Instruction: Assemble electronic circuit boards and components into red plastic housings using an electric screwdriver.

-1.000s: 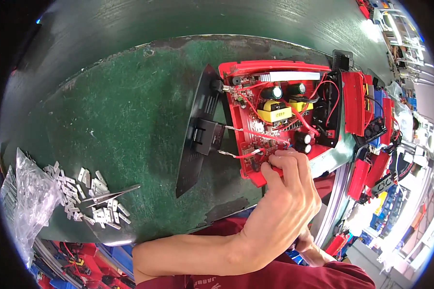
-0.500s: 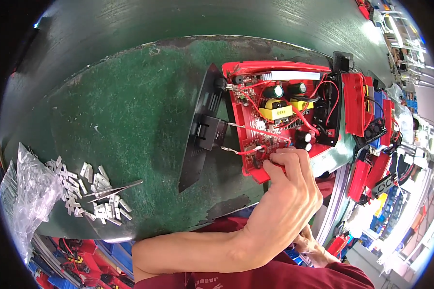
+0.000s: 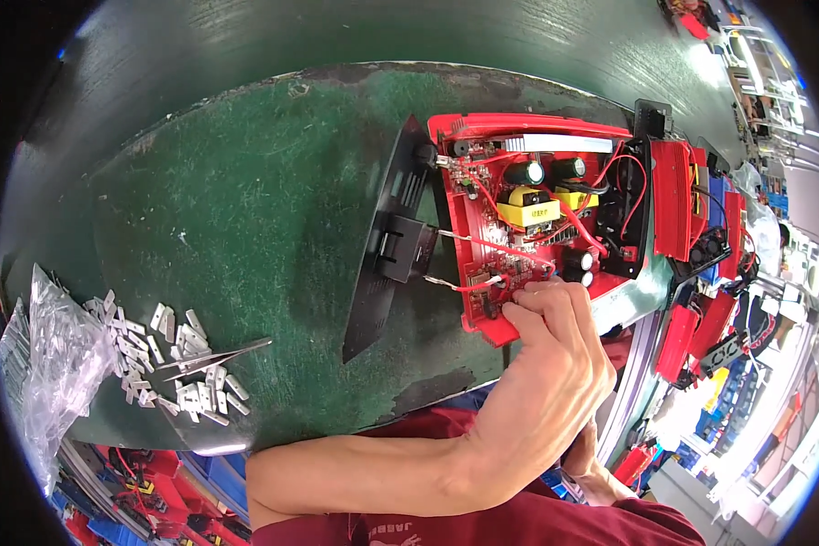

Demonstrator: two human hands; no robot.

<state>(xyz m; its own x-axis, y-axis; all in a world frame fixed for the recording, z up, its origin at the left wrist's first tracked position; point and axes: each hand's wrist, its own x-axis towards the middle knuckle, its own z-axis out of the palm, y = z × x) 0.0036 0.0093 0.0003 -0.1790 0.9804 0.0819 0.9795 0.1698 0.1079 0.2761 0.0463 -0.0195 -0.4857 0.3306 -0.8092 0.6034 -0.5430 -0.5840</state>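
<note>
On the green bench lies an open red metal casing (image 3: 518, 126) full of circuit parts: yellow-wrapped transformers (image 3: 529, 213), capacitors and red wires. A black end panel (image 3: 373, 291) with slots and a socket stands tilted at its left, joined by two red wires. My left hand (image 3: 559, 341) reaches over the casing's near wall, fingers curled and pressed together beside the circuit board; what the fingertips pinch is hidden. Below it, partly behind my left arm, is my right hand (image 3: 589, 464), low by the bench edge; its fingers are hidden.
Metal tweezers (image 3: 218, 357) lie across a pile of small silvery metal pieces (image 3: 132, 346) at left, beside a clear plastic bag (image 3: 64, 350). More red casings (image 3: 671, 200) and a black fan (image 3: 708, 244) crowd the right. The bench's near edge runs before my body.
The casing and its end panel have shifted slightly right, my left hand along with them. My right hand is now more hidden behind the left arm.
</note>
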